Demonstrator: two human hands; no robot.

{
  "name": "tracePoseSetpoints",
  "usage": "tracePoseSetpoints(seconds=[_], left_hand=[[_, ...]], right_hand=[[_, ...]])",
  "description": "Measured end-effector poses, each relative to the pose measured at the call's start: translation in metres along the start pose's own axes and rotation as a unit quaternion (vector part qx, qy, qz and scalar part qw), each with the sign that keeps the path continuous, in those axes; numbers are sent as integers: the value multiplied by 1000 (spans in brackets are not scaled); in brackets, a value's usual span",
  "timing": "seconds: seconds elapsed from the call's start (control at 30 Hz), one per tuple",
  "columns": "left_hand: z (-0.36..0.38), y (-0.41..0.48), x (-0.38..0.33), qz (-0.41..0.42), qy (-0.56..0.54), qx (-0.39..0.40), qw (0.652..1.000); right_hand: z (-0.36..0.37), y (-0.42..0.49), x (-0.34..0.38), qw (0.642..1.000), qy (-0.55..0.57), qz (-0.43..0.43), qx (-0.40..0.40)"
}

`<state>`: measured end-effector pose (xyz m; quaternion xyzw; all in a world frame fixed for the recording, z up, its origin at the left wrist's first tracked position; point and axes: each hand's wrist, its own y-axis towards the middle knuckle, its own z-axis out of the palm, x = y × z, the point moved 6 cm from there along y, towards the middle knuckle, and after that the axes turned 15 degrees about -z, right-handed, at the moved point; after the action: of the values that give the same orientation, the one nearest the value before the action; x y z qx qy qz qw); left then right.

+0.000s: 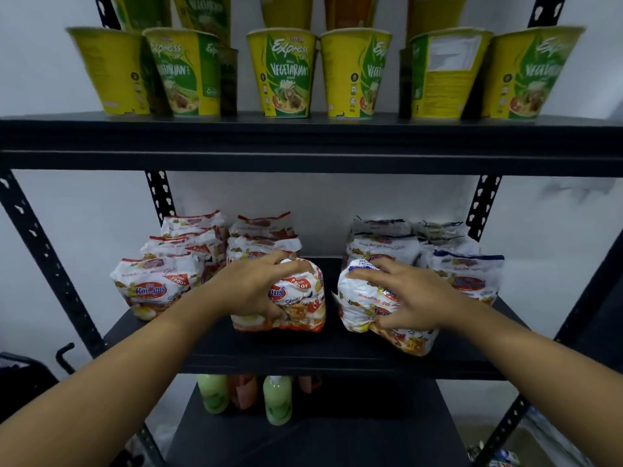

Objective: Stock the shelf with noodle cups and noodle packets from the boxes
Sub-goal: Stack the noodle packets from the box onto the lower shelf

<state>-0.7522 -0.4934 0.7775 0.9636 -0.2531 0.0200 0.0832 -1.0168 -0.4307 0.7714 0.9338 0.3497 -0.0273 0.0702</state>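
Note:
My left hand (251, 286) grips a red-and-white noodle packet (300, 305) that stands on the middle shelf (269, 352), in front of a row of matching red packets (263, 237). My right hand (409, 296) grips a blue-and-white noodle packet (364, 301), which tilts at the shelf's front edge ahead of other blue packets (465, 278). More red packets (151, 284) stand at the left. Yellow-green noodle cups (281, 74) line the upper shelf (303, 143), several with further cups stacked on top.
The rack's black perforated uprights (40, 244) frame both sides. On the bottom shelf (320, 439) stand green bottles (277, 399) and reddish ones (244, 390). A dark object (20, 372) sits at the lower left, beside the rack. A white wall is behind.

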Motion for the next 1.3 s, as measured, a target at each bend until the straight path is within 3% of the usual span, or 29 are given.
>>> tracePoseSetpoints(seconds=[0.23,0.4,0.53,0.6,0.77,1.07,1.3], left_hand=[[52,5,4,25,31,43,998],[46,-8,8,-35,47,-39,998],[48,-37,-8,-100,-46,-164,980],[62,-38,-18,-143,-64,-165,974],[83,-19,-29,-232,-58,-162,957],[92,-2,6,-260,-41,-209,942],[96,19,41,-278,-26,-163,946]], right_hand=[[39,3,4,992,-112,10,49],[33,-12,21,977,-191,98,-18],[53,-26,35,970,-113,214,-35],[68,-23,36,970,-64,234,-35],[80,-9,26,965,-73,248,-42],[87,7,8,967,-89,228,-76],[88,23,-2,968,-88,220,-77]])
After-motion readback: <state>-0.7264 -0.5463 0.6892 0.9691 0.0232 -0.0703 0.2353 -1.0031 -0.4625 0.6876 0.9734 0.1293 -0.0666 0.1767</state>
